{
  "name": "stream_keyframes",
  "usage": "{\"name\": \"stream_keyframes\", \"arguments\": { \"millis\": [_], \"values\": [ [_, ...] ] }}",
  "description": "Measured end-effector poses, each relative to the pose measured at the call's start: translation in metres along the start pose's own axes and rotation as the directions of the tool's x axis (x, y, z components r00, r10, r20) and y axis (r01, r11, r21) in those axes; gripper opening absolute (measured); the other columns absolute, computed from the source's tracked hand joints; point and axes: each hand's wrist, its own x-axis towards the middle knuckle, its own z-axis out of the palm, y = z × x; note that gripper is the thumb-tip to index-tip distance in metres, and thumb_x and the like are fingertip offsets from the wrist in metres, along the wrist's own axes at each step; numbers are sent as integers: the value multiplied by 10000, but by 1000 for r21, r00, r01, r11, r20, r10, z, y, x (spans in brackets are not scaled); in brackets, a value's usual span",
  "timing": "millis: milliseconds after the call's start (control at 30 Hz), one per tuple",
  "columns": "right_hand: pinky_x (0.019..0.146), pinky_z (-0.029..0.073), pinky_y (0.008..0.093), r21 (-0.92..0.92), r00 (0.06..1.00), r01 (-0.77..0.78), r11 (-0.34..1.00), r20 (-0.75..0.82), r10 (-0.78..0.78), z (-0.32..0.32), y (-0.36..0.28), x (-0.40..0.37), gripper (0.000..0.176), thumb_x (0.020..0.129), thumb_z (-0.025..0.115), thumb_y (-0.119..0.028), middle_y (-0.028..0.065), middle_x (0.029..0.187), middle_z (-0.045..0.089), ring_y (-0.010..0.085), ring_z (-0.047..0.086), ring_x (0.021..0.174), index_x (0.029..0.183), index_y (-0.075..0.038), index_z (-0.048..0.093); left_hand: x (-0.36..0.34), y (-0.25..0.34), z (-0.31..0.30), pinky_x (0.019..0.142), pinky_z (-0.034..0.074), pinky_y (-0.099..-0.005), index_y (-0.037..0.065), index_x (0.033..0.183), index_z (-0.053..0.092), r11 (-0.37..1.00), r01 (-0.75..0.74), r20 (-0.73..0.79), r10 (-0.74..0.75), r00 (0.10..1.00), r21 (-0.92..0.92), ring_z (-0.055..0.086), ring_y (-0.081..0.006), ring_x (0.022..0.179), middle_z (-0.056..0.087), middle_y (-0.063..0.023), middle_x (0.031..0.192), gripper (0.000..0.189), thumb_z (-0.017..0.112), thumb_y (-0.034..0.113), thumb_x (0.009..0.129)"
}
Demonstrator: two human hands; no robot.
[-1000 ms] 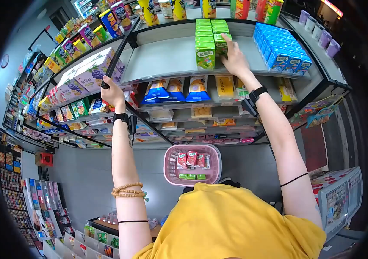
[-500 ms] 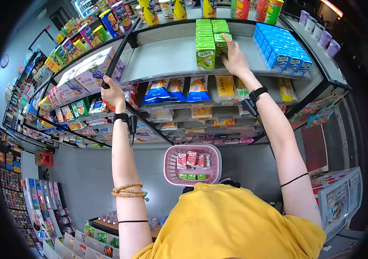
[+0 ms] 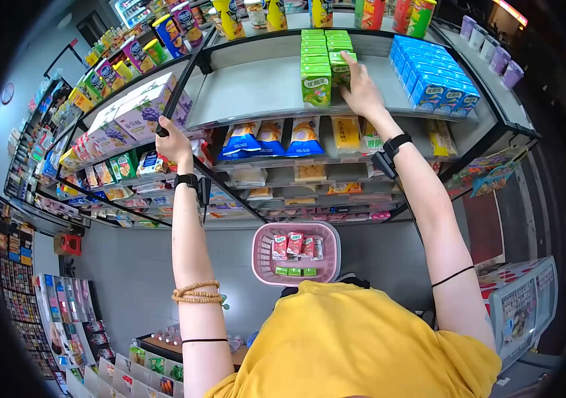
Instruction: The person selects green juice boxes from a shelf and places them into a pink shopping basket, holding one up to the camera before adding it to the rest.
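Observation:
My right hand (image 3: 364,93) reaches onto the upper shelf (image 3: 250,86), its fingers closed round the front green drink carton (image 3: 340,66) of the shorter row. Beside that carton stands a longer row of matching green cartons (image 3: 316,88). To the right are several blue drink cartons (image 3: 432,89) in tight rows. My left hand (image 3: 175,142) is closed on the front end of the black shelf frame (image 3: 181,93), next to purple-and-white boxes (image 3: 140,119). On the floor below, a pink basket (image 3: 263,229) holds red-and-white cartons (image 3: 295,243) and green cartons (image 3: 296,271).
Tall snack canisters (image 3: 275,14) line the top ledge. Bagged snacks (image 3: 306,136) fill the shelf beneath the drinks. A glass-fronted chest (image 3: 528,302) stands at the right, and a divided bin of small packets (image 3: 133,371) at the lower left.

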Motion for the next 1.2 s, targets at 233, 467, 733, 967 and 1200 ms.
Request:
{"name": "stream_keyframes", "arguments": {
  "millis": [233,467,733,967,1200],
  "values": [
    [944,540,593,-13,1000,20,1000,-18,-20,4,5,1,937,879,722,-130,296,1300,517,543,619,1108,1606,-358,178,1,-3,0,628,470,-468,-58,726,629,1000,10,12,-10,1000,9,646,-307,624,653,-144,629,768,516,649,1005],
    [931,538,601,-9,1000,12,1000,-5,-12,1,2,0,938,882,724,-131,287,1283,522,539,623,1089,1608,-354,174,-1,1,-1,646,474,-475,-68,748,634,1000,5,5,-5,1000,23,649,-318,646,662,-161,653,778,514,659,999],
    [918,530,613,2,1000,-15,1000,1,15,-1,-2,0,907,869,715,-101,278,1348,533,555,605,1099,1596,-318,219,0,-1,0,654,476,-476,-71,752,635,1000,6,7,-6,1000,11,645,-326,645,667,-168,661,787,508,666,998],
    [924,531,607,4,1000,-25,1000,8,25,-4,-5,-1,903,866,716,-94,279,1351,534,552,607,1100,1593,-316,228,3,-7,2,644,471,-484,-70,757,647,999,-20,-3,20,1000,28,648,-335,640,667,-174,658,779,508,655,1004],
    [930,531,604,8,1000,3,1000,-13,-3,-1,-2,-1,909,861,716,-89,284,1351,532,547,609,1102,1595,-306,227,2,-7,3,634,470,-485,-66,757,653,999,-23,-18,23,1000,35,653,-338,636,663,-168,649,764,509,641,1008]
  ]
}}
